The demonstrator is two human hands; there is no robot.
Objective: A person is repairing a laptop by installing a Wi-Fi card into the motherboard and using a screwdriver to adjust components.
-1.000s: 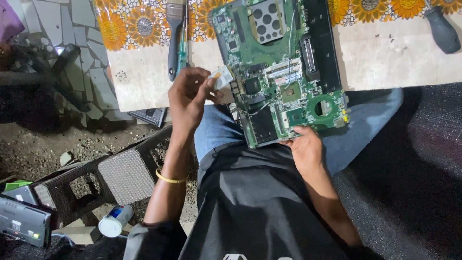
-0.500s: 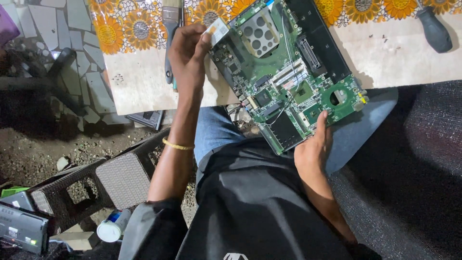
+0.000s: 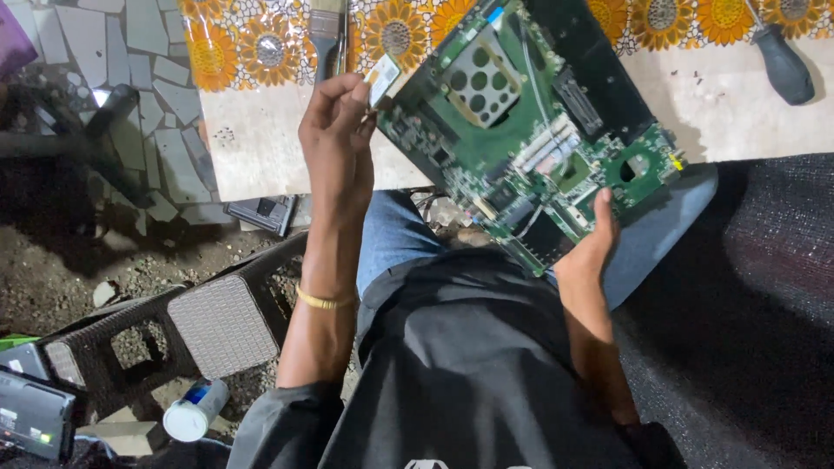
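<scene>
A large green laptop circuit board (image 3: 530, 130) is tilted above my lap and the table edge. My right hand (image 3: 591, 243) grips its near edge from below. My left hand (image 3: 339, 130) pinches a small pale card (image 3: 383, 76) at the board's left corner, fingers closed on it. A gold bangle (image 3: 323, 300) sits on my left wrist.
A table with a sunflower-patterned cloth (image 3: 261, 52) carries a paintbrush (image 3: 327, 30) and a dark-handled screwdriver (image 3: 782, 61). On the ground at left lie a woven stool (image 3: 221, 321), a white spray can (image 3: 195, 408), a dark device (image 3: 30, 417) and a small black part (image 3: 261, 213).
My left hand rose from the board's lower left corner to the table edge, holding the pale card. The board swung upward and turned, my right hand following at its near edge.
</scene>
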